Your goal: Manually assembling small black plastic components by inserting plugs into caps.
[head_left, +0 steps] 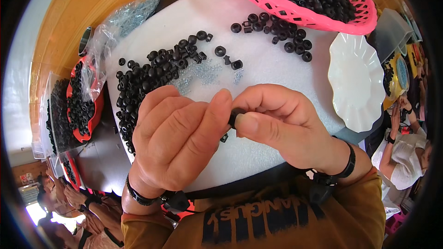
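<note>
Between the thumb and forefinger of my right hand (286,127) I pinch a small round black plastic part (236,117). Close against it is my left hand (180,136), closed, back upward, its fingers curled and the thumb hidden; whatever it grips is out of sight. Both hands meet above a white foam sheet (263,163). A heap of black plastic parts (147,76) lies beyond and left of my left hand. Tiny clear bits (200,72) are scattered by that heap. A few loose black parts (236,65) lie just beyond my hands.
A pink lattice basket (295,18) full of black parts stands at the back, with more parts (281,30) before it. To the right sits a white scalloped dish (355,83). A plastic bag (99,48) and red tray (96,115) are left. Other people work at both sides.
</note>
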A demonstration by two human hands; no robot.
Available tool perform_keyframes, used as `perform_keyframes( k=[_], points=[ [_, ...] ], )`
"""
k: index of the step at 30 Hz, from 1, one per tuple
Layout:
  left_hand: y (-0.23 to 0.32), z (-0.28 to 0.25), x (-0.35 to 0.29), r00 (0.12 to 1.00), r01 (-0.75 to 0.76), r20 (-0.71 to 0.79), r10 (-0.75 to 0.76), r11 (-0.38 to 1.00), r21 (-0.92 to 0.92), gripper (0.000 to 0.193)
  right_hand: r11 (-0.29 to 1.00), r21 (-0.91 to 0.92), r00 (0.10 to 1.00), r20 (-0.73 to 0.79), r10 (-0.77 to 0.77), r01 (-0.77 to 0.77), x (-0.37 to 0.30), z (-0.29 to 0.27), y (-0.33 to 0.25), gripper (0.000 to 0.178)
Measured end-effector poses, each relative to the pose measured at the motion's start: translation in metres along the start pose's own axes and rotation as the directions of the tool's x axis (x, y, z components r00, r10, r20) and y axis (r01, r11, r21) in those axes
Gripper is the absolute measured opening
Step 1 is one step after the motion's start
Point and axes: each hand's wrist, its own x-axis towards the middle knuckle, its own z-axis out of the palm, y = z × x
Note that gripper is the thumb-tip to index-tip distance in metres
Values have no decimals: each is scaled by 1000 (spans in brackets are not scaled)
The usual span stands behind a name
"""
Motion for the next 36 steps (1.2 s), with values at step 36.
perform_keyframes(
  k=[36],
  points=[
    [6, 23, -15, 987, 137, -91, -134, 990, 37, 47, 874, 463, 981, -45, 188, -146, 6, -7, 15, 25]
  ],
)
